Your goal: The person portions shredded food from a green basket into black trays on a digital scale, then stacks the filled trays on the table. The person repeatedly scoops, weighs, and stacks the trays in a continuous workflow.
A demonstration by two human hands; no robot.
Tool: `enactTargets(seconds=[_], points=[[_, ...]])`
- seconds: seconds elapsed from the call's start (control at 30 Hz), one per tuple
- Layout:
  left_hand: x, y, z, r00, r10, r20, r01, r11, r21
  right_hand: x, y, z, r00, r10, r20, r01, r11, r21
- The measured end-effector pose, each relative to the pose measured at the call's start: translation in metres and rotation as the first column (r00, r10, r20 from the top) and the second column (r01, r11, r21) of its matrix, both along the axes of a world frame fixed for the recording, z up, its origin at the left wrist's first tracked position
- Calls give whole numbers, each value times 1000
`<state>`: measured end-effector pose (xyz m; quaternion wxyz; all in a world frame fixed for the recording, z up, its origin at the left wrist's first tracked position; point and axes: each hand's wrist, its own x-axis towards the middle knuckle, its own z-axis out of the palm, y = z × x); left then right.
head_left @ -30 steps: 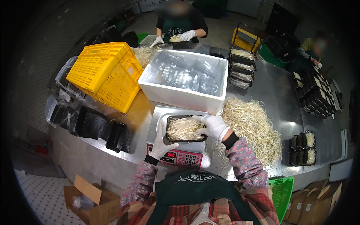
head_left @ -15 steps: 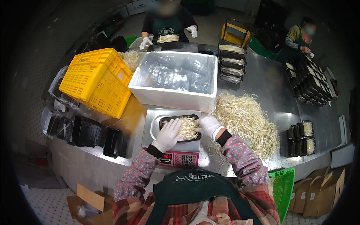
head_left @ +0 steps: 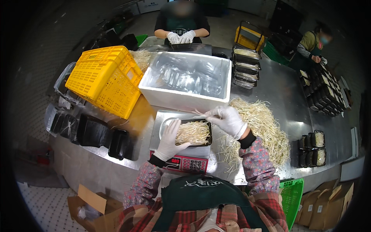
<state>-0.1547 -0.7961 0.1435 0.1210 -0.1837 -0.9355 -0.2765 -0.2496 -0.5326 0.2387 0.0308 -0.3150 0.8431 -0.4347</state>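
A black plastic tray (head_left: 210, 138) filled with pale bean sprouts (head_left: 192, 132) sits on the platform of a red-fronted weighing scale (head_left: 188, 164). My left hand (head_left: 169, 142), in a white glove, lies against the tray's left side with fingers stretched out and the thumb apart at the near edge. Above the tray's far right corner, my gloved right hand (head_left: 228, 121) pinches a few loose sprouts (head_left: 199, 113) between thumb and fingers. A large heap of bean sprouts (head_left: 262, 129) spreads over the metal table to the right of the scale.
Beyond the scale stands a white foam box (head_left: 181, 99) of clear plastic lids. A yellow crate (head_left: 104, 83) leans at the left, near empty black trays (head_left: 118, 144). Filled trays are stacked at the far right (head_left: 245, 67). Two co-workers are across the table.
My right hand has lifted from the tray's right end, up and right, with a few sprouts in its fingers. My left hand has slid off the sprouts' top to the tray's left side.
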Motion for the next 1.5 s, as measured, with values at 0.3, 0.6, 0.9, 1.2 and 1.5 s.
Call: enactTargets(seconds=[0.3, 0.6, 0.9, 1.2, 1.5], points=[[48, -26, -45, 921, 106, 374, -294, 821, 489, 8, -37, -81, 933, 151, -327, -76, 970, 231], [-10, 22, -31, 1000, -17, -7, 17, 1000, -16, 47, -53, -123, 965, -34, -259, 122, 935, 333], [-33, 40, -44, 993, 121, -5, -118, 948, -295, 35, -78, -143, 992, -123, 9, 122, 987, 104], [-16, 8, 13, 992, -41, 118, 43, 999, -14, -72, -17, -65, 926, -326, 192, 374, 865, -334], [-24, 13, -17, 983, -154, 102, 151, 988, 41, -179, -39, -115, 758, -638, 136, 549, 736, 395]])
